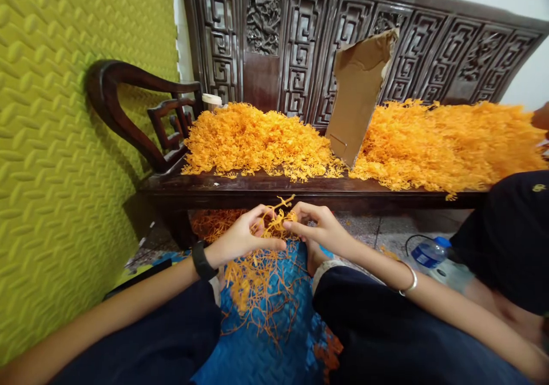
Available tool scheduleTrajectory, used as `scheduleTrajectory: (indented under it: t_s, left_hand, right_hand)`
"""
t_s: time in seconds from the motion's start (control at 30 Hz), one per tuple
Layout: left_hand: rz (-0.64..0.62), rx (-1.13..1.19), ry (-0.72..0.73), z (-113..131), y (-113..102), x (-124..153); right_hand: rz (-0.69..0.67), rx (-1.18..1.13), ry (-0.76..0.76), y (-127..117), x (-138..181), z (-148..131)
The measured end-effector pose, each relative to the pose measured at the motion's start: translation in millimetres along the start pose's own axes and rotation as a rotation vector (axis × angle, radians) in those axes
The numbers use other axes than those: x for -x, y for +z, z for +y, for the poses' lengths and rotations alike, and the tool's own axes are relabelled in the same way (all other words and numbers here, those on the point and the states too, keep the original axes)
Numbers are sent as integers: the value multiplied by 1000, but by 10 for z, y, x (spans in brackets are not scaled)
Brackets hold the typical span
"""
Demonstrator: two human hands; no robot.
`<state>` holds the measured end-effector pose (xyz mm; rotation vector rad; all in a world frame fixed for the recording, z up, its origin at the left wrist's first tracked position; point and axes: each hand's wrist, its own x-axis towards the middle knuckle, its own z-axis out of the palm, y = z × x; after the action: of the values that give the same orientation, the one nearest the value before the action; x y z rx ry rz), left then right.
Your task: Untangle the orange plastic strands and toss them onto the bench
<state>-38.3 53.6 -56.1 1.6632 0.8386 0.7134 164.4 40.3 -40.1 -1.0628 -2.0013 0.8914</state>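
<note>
An orange plastic sprue [283, 203] with small leggy pieces on it is held up between my two hands, just in front of the bench's front edge. My left hand [245, 237] grips it from the left with curled fingers, its thumb stretched out below. From the right, my right hand [322, 226] pinches the pieces between thumb and fingers. Beneath them, loose thin orange runners [266, 310] lie scattered on a blue mat [253, 362] between my legs. Facing me on the dark wooden bench [253, 187] is a heap of small orange plastic pieces [257, 139].
A cardboard divider [358, 96] stands upright between that heap and a second orange heap [441, 142]. A person in dark clothes [506, 242] sits at the right. A blue-capped bottle [430, 252] is on the floor. Yellow padding [64, 145] covers the left wall.
</note>
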Motion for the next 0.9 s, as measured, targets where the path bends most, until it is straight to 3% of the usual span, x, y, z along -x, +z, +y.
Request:
scheduleTrajectory:
  t_s: [0.17,0.3,0.5,0.7,0.9]
  left_hand:
    - [-33,-201,57,-50,6,-48]
    - [53,-235,141,-27,-10,-47]
    - [124,-80,216,38,-52,23]
    - [76,51,200,45,-45,38]
    - [232,94,161,21,-16,9]
  right_hand:
    - [-16,-7,35,8,35,43]
    - [-4,-9,25,-9,44,84]
    - [-7,-71,-1,-25,44,98]
    - [33,-382,-73,-44,86,12]
    - [-44,-330,-117,-81,93,-26]
